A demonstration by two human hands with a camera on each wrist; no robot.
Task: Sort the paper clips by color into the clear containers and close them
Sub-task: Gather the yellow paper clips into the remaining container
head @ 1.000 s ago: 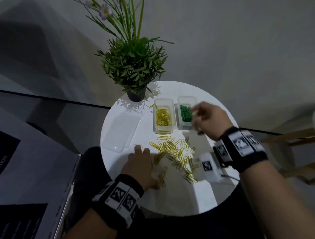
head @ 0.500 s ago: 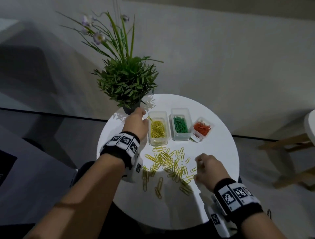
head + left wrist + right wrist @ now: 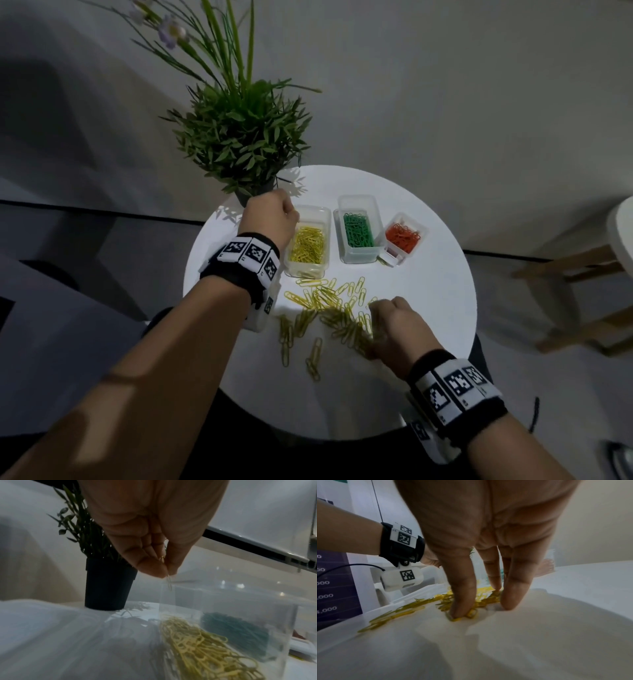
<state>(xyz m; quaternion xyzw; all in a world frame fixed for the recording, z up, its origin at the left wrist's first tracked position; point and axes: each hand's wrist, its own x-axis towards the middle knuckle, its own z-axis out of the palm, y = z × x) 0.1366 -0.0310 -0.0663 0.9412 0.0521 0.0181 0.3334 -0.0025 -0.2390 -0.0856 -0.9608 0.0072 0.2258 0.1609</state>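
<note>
Fingers (image 3: 150, 566) of the left hand (image 3: 269, 217) are bunched tight, pinching a yellow clip (image 3: 169, 582) right over the far end of the container of yellow clips (image 3: 308, 245). Down on the round white worktop (image 3: 428, 308), the right hand (image 3: 399, 327) has its fingers (image 3: 462, 599) straight, tips pressing into the loose yellow pile (image 3: 329, 308). Green clips sit in the middle container (image 3: 358, 229), red ones in the small box (image 3: 404, 236) beside it, all uncovered. A potted plant (image 3: 239, 144) stands behind the left hand.
</note>
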